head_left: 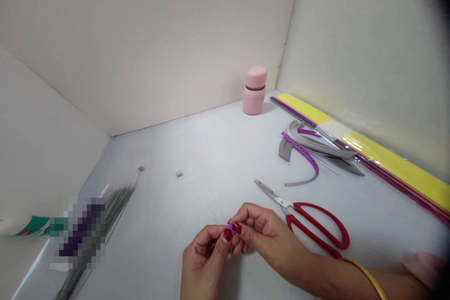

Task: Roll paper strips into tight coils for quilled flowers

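Between the fingertips of both hands is a small purple paper strip (230, 228), mostly hidden by thumbs and fingers. My left hand (207, 253) pinches it from the left, thumb on top. From the right, my right hand (258, 232) pinches the same piece, and the two thumbs nearly touch. Just beyond my right hand lies a pair of scissors (286, 204) with red handles, its blades pointing to the far left. Farther off, a curved purple dotted strip (304, 152) rests beside several grey and white strips (312, 143).
A pink flask (254, 93) stands by the back wall. Along the right wall lies a pack of coloured sheets (393, 164), yellow on top. At left is a bundle of thin wires (117, 204), partly blurred out. Two small silvery bits (179, 174) lie on the white table (211, 150).
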Available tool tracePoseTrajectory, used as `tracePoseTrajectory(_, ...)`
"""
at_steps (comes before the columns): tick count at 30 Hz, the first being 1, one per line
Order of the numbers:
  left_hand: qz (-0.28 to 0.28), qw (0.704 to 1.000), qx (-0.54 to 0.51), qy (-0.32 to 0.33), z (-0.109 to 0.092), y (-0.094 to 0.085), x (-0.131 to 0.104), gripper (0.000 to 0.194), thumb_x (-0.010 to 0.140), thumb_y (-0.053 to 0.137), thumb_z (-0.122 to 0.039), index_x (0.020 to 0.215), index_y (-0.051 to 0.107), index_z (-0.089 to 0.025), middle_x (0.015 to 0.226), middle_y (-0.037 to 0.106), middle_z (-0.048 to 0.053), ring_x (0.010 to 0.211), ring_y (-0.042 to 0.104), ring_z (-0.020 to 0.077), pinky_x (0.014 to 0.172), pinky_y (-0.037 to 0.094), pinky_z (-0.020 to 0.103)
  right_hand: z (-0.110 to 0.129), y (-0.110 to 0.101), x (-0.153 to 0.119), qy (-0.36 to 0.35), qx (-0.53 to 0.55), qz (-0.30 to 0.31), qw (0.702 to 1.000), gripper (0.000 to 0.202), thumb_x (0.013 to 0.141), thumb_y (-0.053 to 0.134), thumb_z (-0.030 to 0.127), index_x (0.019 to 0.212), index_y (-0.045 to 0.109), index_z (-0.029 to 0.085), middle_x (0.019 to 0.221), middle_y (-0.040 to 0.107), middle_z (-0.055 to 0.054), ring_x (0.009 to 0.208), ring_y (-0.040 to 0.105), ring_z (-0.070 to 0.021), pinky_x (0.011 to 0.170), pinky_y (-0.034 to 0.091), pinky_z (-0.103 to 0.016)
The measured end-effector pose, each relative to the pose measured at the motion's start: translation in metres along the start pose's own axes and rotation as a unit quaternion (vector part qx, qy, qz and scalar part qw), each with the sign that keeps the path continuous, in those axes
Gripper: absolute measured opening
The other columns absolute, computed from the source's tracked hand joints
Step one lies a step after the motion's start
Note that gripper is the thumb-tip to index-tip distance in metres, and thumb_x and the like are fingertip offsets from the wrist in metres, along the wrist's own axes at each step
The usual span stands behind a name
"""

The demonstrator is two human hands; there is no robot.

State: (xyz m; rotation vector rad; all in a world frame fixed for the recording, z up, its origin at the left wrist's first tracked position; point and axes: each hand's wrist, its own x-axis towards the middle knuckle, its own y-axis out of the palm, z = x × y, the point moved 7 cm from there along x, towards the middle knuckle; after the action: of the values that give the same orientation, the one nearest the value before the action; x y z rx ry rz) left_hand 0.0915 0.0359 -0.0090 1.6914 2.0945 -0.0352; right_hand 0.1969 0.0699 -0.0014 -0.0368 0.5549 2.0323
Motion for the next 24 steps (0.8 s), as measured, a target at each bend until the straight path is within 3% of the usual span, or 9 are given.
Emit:
tracePoseTrajectory(4, 0.044, 0.999, -0.008, 0.011, -0.005, 0.005, 0.0, 0.013, 0.071, 0.068, -0.028, 0.07, 0.074, -0.017, 0.061, 0.067, 0.002, 0.061, 0.058, 0.0125, 0.062, 0.044, 0.019, 0.001, -0.001, 0.002, 0.008, 0.001, -0.011, 1.0, 0.029, 0.076, 0.064, 0.041, 0.074, 0.055, 0.014, 0.059, 0.061, 0.001, 0.052, 0.056, -0.0085, 0.052, 0.04, -0.021)
tracePoseTrajectory(8, 0.026, 0.999, 0.019, 0.02, -0.006, 0.002, 0.001, 0.013, 0.069, 0.07, -0.029, 0.066, 0.074, -0.017, 0.06, 0.067, 0.002, 0.06, 0.057, 0.0131, 0.063, 0.045, 0.021, -0.001, -0.001, 0.001, 0.001, -0.022, -0.006, 1.0, 0.025, 0.078, 0.061, 0.038, 0.074, 0.054, 0.014, 0.06, 0.06, 0.0, 0.054, 0.057, -0.0092, 0.053, 0.041, -0.021)
tracePoseTrajectory(11, 0.007, 0.999, 0.042, 0.013, -0.001, -0.001, 0.0, 0.015, 0.067, 0.071, -0.031, 0.063, 0.073, -0.016, 0.058, 0.066, 0.002, 0.059, 0.056, 0.0129, 0.061, 0.044, 0.02, 0.002, -0.003, -0.004, -0.056, -0.102, -0.004, 0.993, 0.019, 0.084, 0.055, 0.033, 0.077, 0.057, 0.015, 0.064, 0.061, -0.001, 0.061, 0.059, -0.0119, 0.058, 0.045, -0.024)
tracePoseTrajectory(15, -0.005, 0.998, 0.058, 0.022, 0.002, -0.003, 0.001, 0.017, 0.064, 0.073, -0.033, 0.063, 0.072, -0.016, 0.059, 0.066, 0.002, 0.061, 0.054, 0.0128, 0.061, 0.041, 0.02, 0.011, -0.002, -0.01, -0.139, -0.251, -0.002, 0.958, 0.017, 0.087, 0.049, 0.025, 0.081, 0.061, 0.016, 0.071, 0.062, -0.003, 0.067, 0.059, -0.0137, 0.064, 0.046, -0.026)
tracePoseTrajectory(17, 0.002, 1.0, 0.027, -0.01, 0.007, -0.003, 0.003, 0.019, 0.064, 0.073, -0.033, 0.062, 0.072, -0.015, 0.058, 0.066, 0.002, 0.06, 0.053, 0.0114, 0.06, 0.04, 0.019, 0.009, -0.002, -0.009, -0.12, -0.209, 0.002, 0.97, 0.016, 0.086, 0.05, 0.026, 0.079, 0.059, 0.016, 0.068, 0.062, -0.002, 0.065, 0.059, -0.013, 0.062, 0.046, -0.025)
tracePoseTrajectory(20, 0.051, 0.993, -0.067, -0.081, 0.014, 0.003, 0.005, 0.021, 0.064, 0.074, -0.031, 0.057, 0.069, -0.012, 0.053, 0.062, 0.002, 0.053, 0.051, 0.0087, 0.054, 0.037, 0.018, 0.001, 0.0, -0.002, -0.052, -0.06, 0.02, 0.997, 0.016, 0.082, 0.057, 0.031, 0.079, 0.057, 0.015, 0.062, 0.06, 0.0, 0.058, 0.059, -0.0111, 0.058, 0.046, -0.024)
tracePoseTrajectory(24, 0.138, 0.974, -0.136, -0.118, 0.016, 0.014, 0.005, 0.025, 0.067, 0.072, -0.03, 0.052, 0.065, -0.011, 0.05, 0.06, 0.003, 0.052, 0.052, 0.0103, 0.05, 0.033, 0.019, -0.004, 0.007, 0.002, -0.004, 0.038, 0.05, 0.998, 0.026, 0.076, 0.064, 0.037, 0.086, 0.059, 0.013, 0.059, 0.062, 0.0, 0.053, 0.059, -0.0101, 0.053, 0.044, -0.023)
